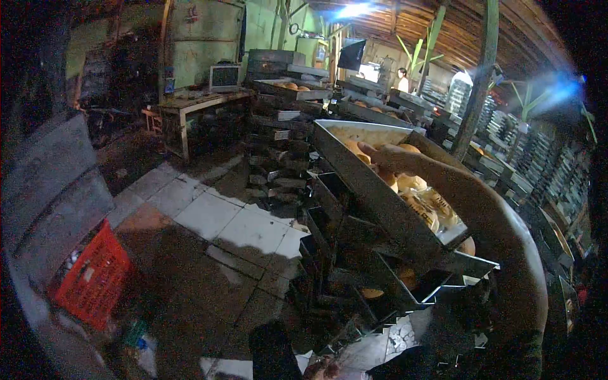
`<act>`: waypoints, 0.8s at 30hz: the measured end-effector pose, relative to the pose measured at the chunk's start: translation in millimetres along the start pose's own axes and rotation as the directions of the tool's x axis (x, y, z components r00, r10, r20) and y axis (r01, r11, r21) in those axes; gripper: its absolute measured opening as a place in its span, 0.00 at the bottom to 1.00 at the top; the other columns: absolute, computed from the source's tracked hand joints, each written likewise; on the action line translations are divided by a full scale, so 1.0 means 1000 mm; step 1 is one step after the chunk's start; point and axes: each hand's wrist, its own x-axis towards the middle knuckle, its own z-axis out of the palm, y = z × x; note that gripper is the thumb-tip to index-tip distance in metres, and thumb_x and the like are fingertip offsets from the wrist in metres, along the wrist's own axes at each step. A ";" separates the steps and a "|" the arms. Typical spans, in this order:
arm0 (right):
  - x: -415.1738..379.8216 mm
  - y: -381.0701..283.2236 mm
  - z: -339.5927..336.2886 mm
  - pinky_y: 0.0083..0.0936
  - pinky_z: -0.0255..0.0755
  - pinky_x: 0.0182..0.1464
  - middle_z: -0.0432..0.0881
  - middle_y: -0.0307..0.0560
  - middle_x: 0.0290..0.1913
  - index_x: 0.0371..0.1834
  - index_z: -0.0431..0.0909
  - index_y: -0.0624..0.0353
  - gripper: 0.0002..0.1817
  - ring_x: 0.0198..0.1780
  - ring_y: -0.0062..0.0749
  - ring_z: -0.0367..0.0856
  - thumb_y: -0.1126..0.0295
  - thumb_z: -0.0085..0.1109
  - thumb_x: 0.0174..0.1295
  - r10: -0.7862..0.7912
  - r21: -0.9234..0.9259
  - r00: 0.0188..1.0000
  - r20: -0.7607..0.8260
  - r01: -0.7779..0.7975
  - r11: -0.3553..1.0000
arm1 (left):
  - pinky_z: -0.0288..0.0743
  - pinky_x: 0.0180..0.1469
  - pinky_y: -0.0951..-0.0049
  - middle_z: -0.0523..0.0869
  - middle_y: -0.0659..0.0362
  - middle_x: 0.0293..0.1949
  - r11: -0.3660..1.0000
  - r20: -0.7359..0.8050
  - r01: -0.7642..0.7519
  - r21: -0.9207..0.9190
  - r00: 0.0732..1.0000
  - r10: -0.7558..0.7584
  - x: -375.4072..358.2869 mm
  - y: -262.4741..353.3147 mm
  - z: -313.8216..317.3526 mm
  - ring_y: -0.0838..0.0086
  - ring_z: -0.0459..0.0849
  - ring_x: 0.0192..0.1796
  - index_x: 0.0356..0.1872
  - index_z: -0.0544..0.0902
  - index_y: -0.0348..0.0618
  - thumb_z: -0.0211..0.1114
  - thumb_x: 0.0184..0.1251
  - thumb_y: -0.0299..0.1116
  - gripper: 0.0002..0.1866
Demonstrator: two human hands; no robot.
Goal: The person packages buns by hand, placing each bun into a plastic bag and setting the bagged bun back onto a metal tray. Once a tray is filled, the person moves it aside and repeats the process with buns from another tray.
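Note:
My right hand (386, 159) reaches into the top metal tray (373, 190) of a tilted-looking stack, its arm crossing the tray from the right. One finger stretches toward the far left corner; the others point down among round bread buns (408, 148), partly hidden. It looks open, though I cannot see whether it touches a bun. Near the front end of the tray lie printed clear plastic packets (430, 212) with pale contents. More buns (372, 292) show in the trays below. My left hand cannot be made out; a blurred reddish shape (323, 367) sits at the bottom edge.
Further stacks of metal trays (282, 136) stand behind and along the right. A red plastic crate (95, 278) is at the left on a partly tiled floor (209, 215). A wooden table (202, 101) carries an old monitor (225, 76). A wooden post (478, 76) and a distant person (403, 81) appear beyond.

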 end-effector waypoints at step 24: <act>-0.382 0.070 0.120 0.35 0.70 0.45 0.74 0.52 0.43 0.48 0.66 0.65 0.26 0.44 0.36 0.74 0.55 0.49 0.54 0.603 0.915 0.693 -0.395 0.352 0.196 | 0.72 0.43 0.68 0.79 0.52 0.35 0.547 0.309 -0.367 0.752 0.930 0.200 -0.004 0.023 0.157 0.68 0.78 0.38 0.33 0.77 0.37 0.61 0.54 0.31 0.09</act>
